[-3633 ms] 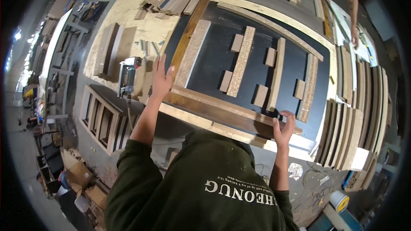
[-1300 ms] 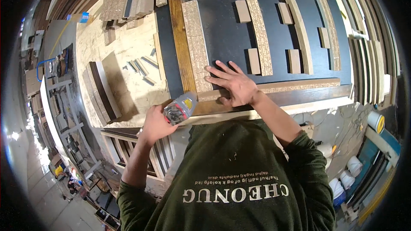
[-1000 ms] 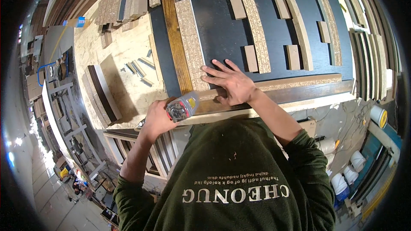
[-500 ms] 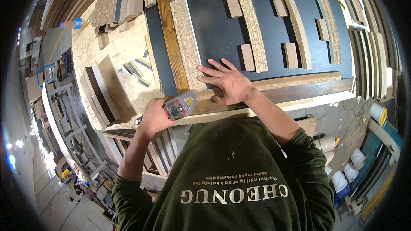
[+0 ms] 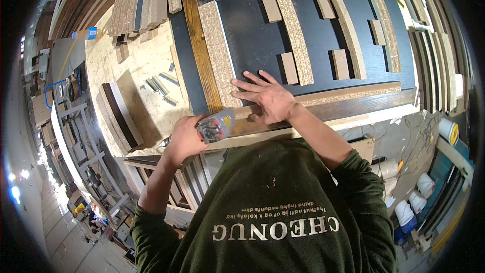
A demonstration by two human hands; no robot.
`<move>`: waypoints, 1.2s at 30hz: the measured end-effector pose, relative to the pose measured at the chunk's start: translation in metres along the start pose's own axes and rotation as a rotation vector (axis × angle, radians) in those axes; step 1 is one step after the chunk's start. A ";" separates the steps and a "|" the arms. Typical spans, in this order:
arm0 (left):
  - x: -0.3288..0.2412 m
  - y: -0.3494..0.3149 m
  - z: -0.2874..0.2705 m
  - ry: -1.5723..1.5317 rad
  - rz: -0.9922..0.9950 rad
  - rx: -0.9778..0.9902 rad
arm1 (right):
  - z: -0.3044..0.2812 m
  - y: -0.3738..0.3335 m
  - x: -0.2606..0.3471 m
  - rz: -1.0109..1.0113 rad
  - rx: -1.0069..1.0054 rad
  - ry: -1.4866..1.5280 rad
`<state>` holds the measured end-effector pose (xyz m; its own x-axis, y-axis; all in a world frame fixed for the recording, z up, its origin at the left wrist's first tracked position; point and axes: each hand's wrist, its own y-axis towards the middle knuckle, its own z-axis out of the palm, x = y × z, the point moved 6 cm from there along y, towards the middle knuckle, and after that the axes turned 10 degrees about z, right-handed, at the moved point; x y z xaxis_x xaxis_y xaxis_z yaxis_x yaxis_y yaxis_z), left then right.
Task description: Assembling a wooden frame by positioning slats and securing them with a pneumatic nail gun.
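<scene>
Black panel [image 5: 247,35], near-left corner: our left hand [image 5: 188,136] grips grey tool [image 5: 216,124] | its near edge: our right hand [image 5: 275,102] spreads over brown strip [image 5: 364,104] | strip could skew if we press too lightly

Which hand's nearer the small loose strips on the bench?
Left. Left hand, gripping the grey tool, is below and right of the small loose strips; right hand is farther right, past the tool.
</scene>
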<state>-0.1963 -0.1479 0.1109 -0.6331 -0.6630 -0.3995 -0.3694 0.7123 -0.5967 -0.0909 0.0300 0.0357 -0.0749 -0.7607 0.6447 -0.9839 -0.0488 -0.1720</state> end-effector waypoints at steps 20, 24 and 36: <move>-0.015 0.003 0.006 0.062 0.063 0.003 | -0.005 -0.005 0.002 -0.010 -0.031 0.011; -0.012 -0.028 -0.002 -0.156 -0.004 -0.070 | -0.047 -0.016 -0.025 0.003 -0.394 -0.041; 0.044 -0.070 0.065 -0.229 0.003 -0.261 | -0.101 -0.025 -0.108 0.876 -0.343 -0.088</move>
<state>-0.1537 -0.2418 0.0902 -0.4761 -0.6742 -0.5646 -0.5479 0.7296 -0.4093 -0.0751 0.1793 0.0457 -0.8117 -0.4831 0.3284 -0.5779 0.7460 -0.3310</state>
